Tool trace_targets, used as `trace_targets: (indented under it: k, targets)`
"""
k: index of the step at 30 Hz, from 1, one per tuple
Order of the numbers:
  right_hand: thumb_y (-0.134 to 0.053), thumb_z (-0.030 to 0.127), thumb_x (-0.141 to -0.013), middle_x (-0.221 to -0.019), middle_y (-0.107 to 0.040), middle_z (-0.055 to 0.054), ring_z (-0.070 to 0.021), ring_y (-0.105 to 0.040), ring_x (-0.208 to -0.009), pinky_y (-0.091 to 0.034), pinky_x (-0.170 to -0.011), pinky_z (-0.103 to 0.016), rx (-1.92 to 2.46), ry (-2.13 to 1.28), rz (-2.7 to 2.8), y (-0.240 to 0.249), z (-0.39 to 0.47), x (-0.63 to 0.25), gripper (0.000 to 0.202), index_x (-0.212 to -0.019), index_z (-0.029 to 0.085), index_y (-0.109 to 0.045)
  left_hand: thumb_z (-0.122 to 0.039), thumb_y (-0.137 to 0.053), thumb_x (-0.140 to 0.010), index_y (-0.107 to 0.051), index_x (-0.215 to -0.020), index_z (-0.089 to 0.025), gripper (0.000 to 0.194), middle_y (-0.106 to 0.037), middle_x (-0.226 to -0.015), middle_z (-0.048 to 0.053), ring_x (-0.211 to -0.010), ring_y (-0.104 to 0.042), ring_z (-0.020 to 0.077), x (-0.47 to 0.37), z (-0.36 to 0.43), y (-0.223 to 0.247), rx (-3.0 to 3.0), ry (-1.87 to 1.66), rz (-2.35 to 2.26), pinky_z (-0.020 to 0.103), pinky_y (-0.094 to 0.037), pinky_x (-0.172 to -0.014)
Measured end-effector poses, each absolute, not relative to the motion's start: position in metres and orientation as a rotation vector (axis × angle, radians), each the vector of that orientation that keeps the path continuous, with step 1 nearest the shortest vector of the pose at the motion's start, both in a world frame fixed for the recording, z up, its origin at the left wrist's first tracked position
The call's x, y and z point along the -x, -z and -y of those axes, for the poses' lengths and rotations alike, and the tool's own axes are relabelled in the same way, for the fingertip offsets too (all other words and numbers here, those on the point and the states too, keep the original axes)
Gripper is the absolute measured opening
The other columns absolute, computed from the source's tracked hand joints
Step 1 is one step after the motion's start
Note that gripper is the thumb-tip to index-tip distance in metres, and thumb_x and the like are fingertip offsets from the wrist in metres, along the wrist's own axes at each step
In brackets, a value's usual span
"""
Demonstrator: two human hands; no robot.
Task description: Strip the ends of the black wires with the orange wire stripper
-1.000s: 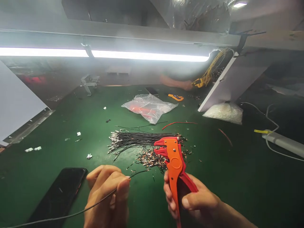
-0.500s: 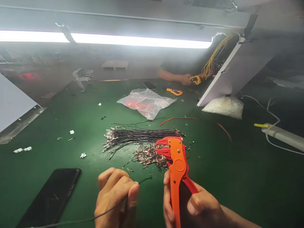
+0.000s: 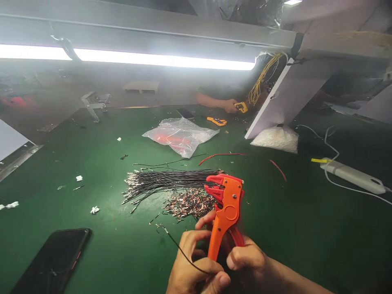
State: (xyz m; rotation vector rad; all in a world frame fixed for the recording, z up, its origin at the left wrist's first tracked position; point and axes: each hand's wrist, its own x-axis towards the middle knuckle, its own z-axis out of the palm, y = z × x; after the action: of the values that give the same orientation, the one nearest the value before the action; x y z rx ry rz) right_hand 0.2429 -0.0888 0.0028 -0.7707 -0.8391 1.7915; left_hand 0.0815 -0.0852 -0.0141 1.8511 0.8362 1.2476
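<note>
A thin black wire [image 3: 183, 252] is pinched in my left hand [image 3: 191, 261]; it curves up to the left, and a small metal end shows at its tip. My right hand [image 3: 249, 255] grips an orange-and-red wire stripper [image 3: 228, 212] by its handles, jaws upward and facing left. My left hand is right beside the stripper's lower handle; whether it touches is unclear. Beyond them lies a bundle of black wires [image 3: 171, 179] with metal ends at the left. In front of the bundle is a pile of short wire scraps [image 3: 190, 203], partly hidden by the stripper.
A smartphone [image 3: 52, 259] lies at near left. Further back are a clear plastic bag [image 3: 180, 136], red wire pieces [image 3: 222, 154], a yellow tool [image 3: 217, 121] and a bag of white pieces [image 3: 277, 139]. A power strip [image 3: 353, 175] is at right. Across the table, another person's hand [image 3: 230, 106] holds a yellow tool.
My left hand has moved right, up to the stripper's handle, and the wire's metal end now points up-left. My right hand keeps the stripper. The view has shifted slightly right.
</note>
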Motion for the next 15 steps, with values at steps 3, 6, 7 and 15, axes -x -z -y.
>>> trace_targets:
  k: [3,6,7,15]
  targets:
    - [-0.050,0.009,-0.050,-0.108,-0.067,-0.004,-0.0295,-0.062,-0.106,-0.046,-0.093,-0.046,0.788,-1.823,0.886,-0.011,0.088,-0.243,0.071,-0.117,0.027,-0.058,-0.043,-0.053,-0.094,-0.071,-0.076,-0.026,0.031,-0.062,-0.087,0.008,-0.090,-0.064,0.0215,-0.082,0.085,0.013,-1.647,-1.181,-0.688,0.033,-0.054,-0.074]
    - [-0.048,0.006,-0.049,-0.106,-0.070,-0.005,-0.0308,-0.066,-0.104,-0.049,-0.089,-0.047,0.780,-1.917,0.896,-0.015,0.086,-0.243,0.071,-0.117,0.023,-0.058,-0.049,-0.054,-0.093,-0.072,-0.073,-0.024,0.037,-0.062,-0.081,0.008,-0.077,-0.063,0.0198,-0.079,0.082,0.010,-1.538,-1.042,-0.680,0.033,-0.052,-0.069]
    - [-0.048,0.004,-0.049,-0.108,-0.071,-0.005,-0.0307,-0.066,-0.105,-0.049,-0.091,-0.047,0.759,-1.937,0.868,-0.015,0.086,-0.243,0.070,-0.116,0.023,-0.059,-0.052,-0.054,-0.091,-0.072,-0.071,-0.023,0.039,-0.062,-0.078,0.007,-0.073,-0.061,0.0193,-0.077,0.080,0.009,-1.505,-0.969,-0.684,0.032,-0.051,-0.067]
    - [-0.055,-0.006,-0.054,-0.119,-0.073,-0.004,-0.0288,-0.063,-0.117,-0.041,-0.104,-0.049,0.668,-2.053,0.609,-0.004,0.088,-0.239,0.071,-0.117,0.025,-0.066,-0.059,-0.062,-0.083,-0.060,-0.062,-0.017,0.047,-0.043,-0.057,-0.002,-0.056,-0.037,0.0099,-0.066,0.071,0.010,-1.277,-0.539,-0.663,0.026,-0.027,-0.055]
